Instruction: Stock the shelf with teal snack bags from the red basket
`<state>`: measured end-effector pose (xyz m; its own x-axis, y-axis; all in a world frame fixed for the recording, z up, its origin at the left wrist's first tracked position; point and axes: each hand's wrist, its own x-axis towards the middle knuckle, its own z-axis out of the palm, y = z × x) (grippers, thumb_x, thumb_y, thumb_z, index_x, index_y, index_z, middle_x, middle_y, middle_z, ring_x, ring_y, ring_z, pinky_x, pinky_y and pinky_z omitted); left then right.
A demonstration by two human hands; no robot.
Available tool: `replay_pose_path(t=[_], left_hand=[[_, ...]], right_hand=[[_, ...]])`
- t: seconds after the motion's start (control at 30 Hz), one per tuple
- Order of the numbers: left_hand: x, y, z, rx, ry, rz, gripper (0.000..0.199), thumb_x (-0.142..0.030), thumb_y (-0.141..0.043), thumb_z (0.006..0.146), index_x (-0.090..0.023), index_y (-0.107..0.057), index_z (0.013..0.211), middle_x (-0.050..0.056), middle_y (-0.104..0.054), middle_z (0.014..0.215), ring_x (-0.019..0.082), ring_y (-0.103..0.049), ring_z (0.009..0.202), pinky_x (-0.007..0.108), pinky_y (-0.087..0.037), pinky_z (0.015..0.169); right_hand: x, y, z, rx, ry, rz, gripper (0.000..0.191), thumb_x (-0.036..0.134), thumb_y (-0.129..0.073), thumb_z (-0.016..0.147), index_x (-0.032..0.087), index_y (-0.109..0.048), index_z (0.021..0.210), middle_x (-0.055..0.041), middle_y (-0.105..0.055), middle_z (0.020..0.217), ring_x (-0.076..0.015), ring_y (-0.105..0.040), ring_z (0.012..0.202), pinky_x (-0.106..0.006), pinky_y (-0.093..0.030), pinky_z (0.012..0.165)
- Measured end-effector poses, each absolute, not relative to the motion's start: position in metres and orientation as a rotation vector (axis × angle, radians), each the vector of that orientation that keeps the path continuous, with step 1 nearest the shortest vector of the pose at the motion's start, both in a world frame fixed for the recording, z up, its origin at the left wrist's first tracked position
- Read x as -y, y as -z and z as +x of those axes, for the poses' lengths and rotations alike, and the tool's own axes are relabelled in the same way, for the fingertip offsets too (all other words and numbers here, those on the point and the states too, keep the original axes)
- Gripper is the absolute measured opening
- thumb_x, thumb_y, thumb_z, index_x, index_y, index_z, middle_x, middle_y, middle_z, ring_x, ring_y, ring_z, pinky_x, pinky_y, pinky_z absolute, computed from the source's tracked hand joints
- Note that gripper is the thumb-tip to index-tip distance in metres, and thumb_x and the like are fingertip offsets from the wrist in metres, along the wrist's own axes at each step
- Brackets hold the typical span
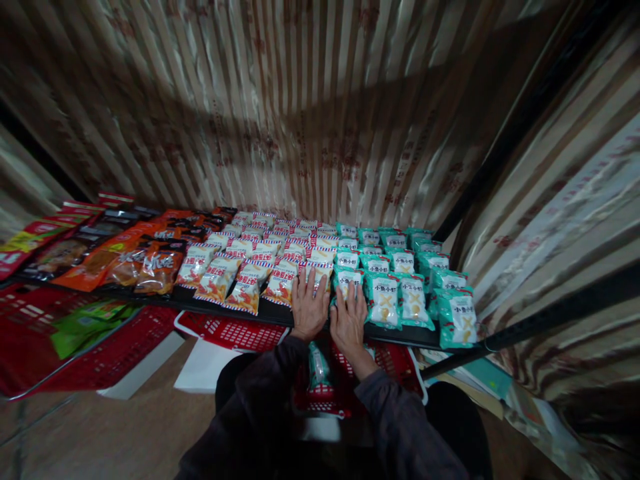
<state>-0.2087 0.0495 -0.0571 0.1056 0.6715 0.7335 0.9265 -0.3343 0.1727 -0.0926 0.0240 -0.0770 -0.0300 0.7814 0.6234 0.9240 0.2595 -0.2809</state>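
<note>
My left hand (310,308) lies with fingers stretched out on a white snack bag with a striped edge (320,268) at the front of the shelf. Beside it my right hand (349,320) rests, fingers spread, on a teal snack bag (349,276). Neither hand grips anything. Rows of white bags (243,283) with orange pictures extend left of my hands. To the right stand rows of teal bags (384,300) with white fronts. Parts of the bags under my fingers are hidden.
Orange snack bags (157,267) and red packs (35,243) fill the shelf's left end. Below the dark shelf (280,313) are red baskets (225,331), one with green packs (90,327), another with a teal bag (319,367). A dark post (520,333) slants at right. Striped sheeting (300,120) hangs behind.
</note>
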Motion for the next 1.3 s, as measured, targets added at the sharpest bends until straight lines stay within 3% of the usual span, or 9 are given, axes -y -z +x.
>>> replay_pose_path(t=[0.13, 0.47, 0.7, 1.0, 1.3], left_hand=[[-0.049, 0.057, -0.209, 1.549, 1.101, -2.035, 0.043, -0.025, -0.047, 0.091, -0.018, -0.052, 0.133, 0.014, -0.040, 0.149, 0.028, -0.010, 0.147, 0.054, -0.025, 0.115], [-0.047, 0.060, -0.211, 1.590, 1.222, -1.963, 0.040, -0.024, -0.042, 0.092, -0.013, -0.054, 0.129, 0.015, -0.043, 0.147, 0.025, -0.016, 0.146, 0.050, -0.028, 0.115], [-0.039, 0.056, -0.230, 1.675, 1.322, -1.902, 0.042, -0.025, -0.034, 0.095, -0.014, -0.051, 0.132, 0.014, -0.042, 0.148, 0.024, -0.018, 0.146, 0.050, -0.029, 0.114], [-0.041, 0.046, -0.298, 1.774, 1.277, -1.792, 0.041, -0.026, -0.032, 0.096, -0.013, -0.053, 0.129, 0.015, -0.044, 0.146, 0.025, -0.020, 0.146, 0.051, -0.029, 0.114], [-0.050, 0.067, -0.343, 1.808, 1.126, -1.677, 0.049, -0.035, -0.046, 0.090, -0.016, -0.047, 0.135, 0.018, -0.041, 0.147, 0.033, -0.029, 0.142, 0.054, -0.036, 0.107]], right_hand=[[-0.023, 0.077, -0.092, 1.845, 0.272, -1.528, 0.048, 0.024, -0.037, 0.096, 0.016, -0.041, 0.143, -0.0158, -0.022, 0.157, -0.0302, -0.008, 0.147, -0.053, -0.022, 0.112], [-0.015, 0.072, -0.097, 1.930, 0.239, -1.336, 0.055, 0.016, -0.035, 0.095, 0.018, -0.027, 0.149, -0.0140, -0.017, 0.159, -0.0275, -0.008, 0.147, -0.054, -0.027, 0.112], [-0.015, 0.073, -0.124, 1.950, 0.105, -1.150, 0.059, 0.013, -0.030, 0.095, 0.020, -0.014, 0.152, -0.0133, -0.025, 0.157, -0.0234, -0.016, 0.147, -0.054, -0.031, 0.112], [-0.024, 0.068, -0.198, 1.848, -0.217, -1.051, 0.052, 0.020, -0.025, 0.098, 0.017, -0.023, 0.150, -0.0132, -0.028, 0.155, -0.0207, -0.027, 0.143, -0.047, -0.036, 0.112], [-0.043, 0.071, -0.248, 1.770, -0.306, -1.084, 0.050, 0.028, -0.023, 0.100, 0.014, -0.029, 0.148, -0.0138, -0.038, 0.150, -0.0194, -0.030, 0.142, -0.043, -0.036, 0.113]])
